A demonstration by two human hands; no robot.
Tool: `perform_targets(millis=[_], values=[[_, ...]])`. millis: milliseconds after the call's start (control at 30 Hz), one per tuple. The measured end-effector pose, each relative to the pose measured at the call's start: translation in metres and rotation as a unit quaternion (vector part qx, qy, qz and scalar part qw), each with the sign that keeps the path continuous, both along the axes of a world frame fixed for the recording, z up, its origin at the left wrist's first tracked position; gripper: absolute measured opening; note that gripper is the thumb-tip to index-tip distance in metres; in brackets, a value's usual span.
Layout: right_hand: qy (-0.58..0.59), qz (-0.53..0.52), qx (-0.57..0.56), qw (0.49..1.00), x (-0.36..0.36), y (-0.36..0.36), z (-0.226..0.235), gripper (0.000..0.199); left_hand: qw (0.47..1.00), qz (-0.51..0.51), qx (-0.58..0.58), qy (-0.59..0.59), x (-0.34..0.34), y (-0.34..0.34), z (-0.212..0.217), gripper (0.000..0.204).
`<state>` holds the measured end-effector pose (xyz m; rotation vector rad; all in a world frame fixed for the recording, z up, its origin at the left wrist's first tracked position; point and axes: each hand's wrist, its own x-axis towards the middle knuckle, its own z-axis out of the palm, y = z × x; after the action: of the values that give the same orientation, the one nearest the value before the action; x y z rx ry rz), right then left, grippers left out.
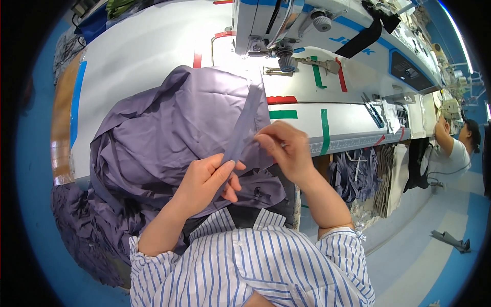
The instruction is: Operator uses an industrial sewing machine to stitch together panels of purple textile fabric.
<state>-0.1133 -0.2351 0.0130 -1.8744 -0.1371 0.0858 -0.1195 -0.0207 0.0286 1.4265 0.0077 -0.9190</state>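
Observation:
A large piece of purple fabric [169, 120] is spread in folds over the sewing table, its far edge lying under the lamp by the sewing machine's needle area. A narrow strip of the same purple colour [240, 128] runs along its right side, from the needle area down to me. My left hand [204, 181] is closed on the near end of that strip, thumb on top. Just right of the strip, my right hand [289, 151] has bent fingers pinched at the fabric's right edge, slightly blurred.
The white sewing machine [358, 46] stands across the far right of the table [133, 43], which has red and green tape marks. Scissors [373, 110] lie at the right. Purple fabric [87, 233] hangs at the left, and more pieces [355, 174] hang below the edge. A person [450, 148] works farther right.

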Motion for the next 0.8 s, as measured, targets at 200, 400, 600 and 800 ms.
perform_targets(millis=[200,400,600,800], values=[[-0.348,0.096,-0.236,0.902,0.003,-0.014,0.008,0.047,0.724,-0.060,0.333,-0.600,-0.007,-0.005,-0.011,0.019],[-0.379,0.086,-0.243,0.889,-0.001,-0.010,-0.007,0.042,0.642,-0.051,0.371,-0.669,-0.014,-0.011,-0.018,0.029],[-0.406,0.001,-0.228,0.885,-0.012,-0.020,-0.026,0.032,0.635,-0.094,0.394,-0.658,-0.017,-0.008,-0.017,0.033],[-0.428,-0.041,-0.226,0.874,-0.013,-0.020,-0.032,0.029,0.700,-0.073,0.340,-0.624,-0.017,-0.019,-0.014,0.017]])
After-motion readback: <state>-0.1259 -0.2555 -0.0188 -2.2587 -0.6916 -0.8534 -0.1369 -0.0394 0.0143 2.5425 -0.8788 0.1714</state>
